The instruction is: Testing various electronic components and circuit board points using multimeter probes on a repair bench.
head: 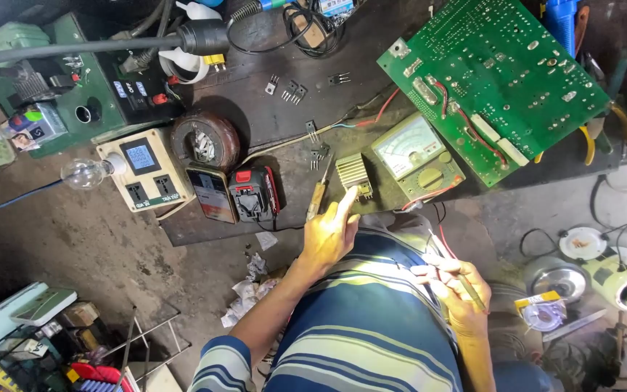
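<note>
Clearly my left hand [328,232] touches the finned heatsink [354,174], fingers open: stiff, light, best pinched by its edges. My right hand [453,287] pinches a thin probe [466,283].

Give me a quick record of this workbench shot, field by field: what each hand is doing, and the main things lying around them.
left hand: open, fingers on the finned heat sink
right hand: grips a thin probe
beside left hand: screwdriver
meter: analogue multimeter, right of the heat sink
board: green circuit board, upper right
left of bench: phone, power pack, socket box with bulb
</note>
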